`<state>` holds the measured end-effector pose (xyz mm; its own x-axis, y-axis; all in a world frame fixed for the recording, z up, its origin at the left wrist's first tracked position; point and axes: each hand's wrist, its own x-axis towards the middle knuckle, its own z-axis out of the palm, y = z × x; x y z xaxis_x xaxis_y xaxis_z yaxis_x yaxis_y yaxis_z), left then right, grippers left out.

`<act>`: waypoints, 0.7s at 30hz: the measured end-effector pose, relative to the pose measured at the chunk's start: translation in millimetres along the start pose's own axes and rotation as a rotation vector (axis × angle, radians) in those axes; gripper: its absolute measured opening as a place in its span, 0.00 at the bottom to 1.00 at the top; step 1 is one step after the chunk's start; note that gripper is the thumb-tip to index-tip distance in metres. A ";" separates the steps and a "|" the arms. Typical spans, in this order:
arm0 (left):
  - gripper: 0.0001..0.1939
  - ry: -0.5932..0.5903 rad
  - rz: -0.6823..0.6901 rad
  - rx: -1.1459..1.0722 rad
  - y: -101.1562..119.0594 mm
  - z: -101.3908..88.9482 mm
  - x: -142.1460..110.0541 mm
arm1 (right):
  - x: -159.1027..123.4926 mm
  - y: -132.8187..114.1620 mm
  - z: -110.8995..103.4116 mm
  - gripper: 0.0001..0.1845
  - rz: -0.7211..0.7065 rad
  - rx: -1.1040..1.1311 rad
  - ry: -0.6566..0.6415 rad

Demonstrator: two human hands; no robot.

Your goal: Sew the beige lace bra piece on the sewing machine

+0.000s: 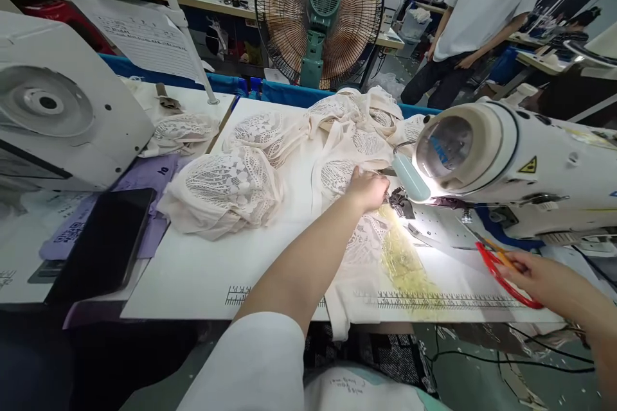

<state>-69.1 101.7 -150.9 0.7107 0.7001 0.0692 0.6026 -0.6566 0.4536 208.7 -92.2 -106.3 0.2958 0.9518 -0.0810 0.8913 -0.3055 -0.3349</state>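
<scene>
My left hand reaches across the table, its fingers curled down on a cream lace bra beside the sewing machine's needle area. Its fingertips are partly hidden. A cream strap hangs down over the table's front edge. In my right hand is a pair of scissors with red handles, the blades pointing toward the machine; an orange, stick-like part shows beside the red loop. Yellowish translucent tape lies on the table below the needle area. The sewing machine has its lamp lit.
More cream lace bras are heaped at left and toward the back. A black phone rests on purple cloth beside another machine. Behind the table stands a large fan. A person stands beyond it.
</scene>
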 end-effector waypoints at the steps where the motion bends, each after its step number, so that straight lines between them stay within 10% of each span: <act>1: 0.05 0.001 -0.001 0.004 -0.1 -0.4 0.0 | 11.0 2.0 3.0 0.12 0.029 -0.021 -0.034; 11: 0.05 -0.001 -0.004 0.022 0.1 -2.3 -1.1 | 79.8 -32.0 36.0 0.16 0.074 -0.201 0.103; 21: 0.17 0.010 -0.050 0.038 -1.8 -0.4 0.9 | 77.0 -15.6 51.6 0.16 -0.171 -0.261 0.368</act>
<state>-69.7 103.6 -151.2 0.6761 0.7346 0.0565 0.6503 -0.6310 0.4230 199.8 -12.7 -155.8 0.1979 0.9306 0.3080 0.9802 -0.1873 -0.0638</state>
